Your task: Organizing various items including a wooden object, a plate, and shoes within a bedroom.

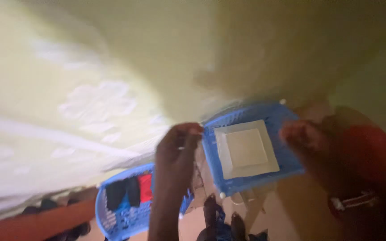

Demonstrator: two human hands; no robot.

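Head view, blurred: L hand (177,149) pinching left edge of blue perforated plastic basket lid w/ white square centre panel (246,149), R hand (309,136) at its right edge, grip unclear, lid held up, blue plastic laundry basket w/ dark and red clothes (126,203) below on floor.

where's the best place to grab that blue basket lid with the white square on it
Probably by its two short edges, one hand per side. The blue lid is held up flat and tilted, wide across, so opposite edges steady it. The left hand pinches its left edge; the right hand is at the right edge, blurred.
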